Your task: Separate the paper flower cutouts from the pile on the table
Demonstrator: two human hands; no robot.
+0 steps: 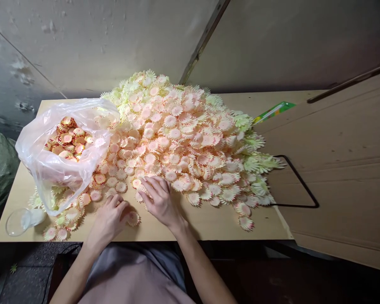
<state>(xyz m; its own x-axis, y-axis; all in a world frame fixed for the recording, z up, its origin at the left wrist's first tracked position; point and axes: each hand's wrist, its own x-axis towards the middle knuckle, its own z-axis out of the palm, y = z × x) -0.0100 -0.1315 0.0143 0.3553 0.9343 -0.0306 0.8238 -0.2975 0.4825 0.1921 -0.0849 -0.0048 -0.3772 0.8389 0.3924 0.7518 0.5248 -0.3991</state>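
A large heap of artificial flower heads [177, 135], pale pink and cream with pinkish-red toothed tips, spreads over the wooden table. My right hand [160, 200] is at the heap's front edge, its thumb and forefinger around a small flower head [137, 184]. To its left, my left hand [112, 219] is low over the tabletop with bent fingers; whatever lies under its fingertips is hidden. A single flower head [133, 218] lies between my hands, beside the left one. Darker red-and-yellow flower heads [68, 137] fill an open clear plastic bag [66, 171] to the left.
A clear round container [17, 222] lies at the table's [183, 226] left front corner. On the right, a cardboard sheet [342, 177], a black wire frame [304, 185] and a green packet [277, 109] adjoin the heap. A wall [129, 42] rises behind.
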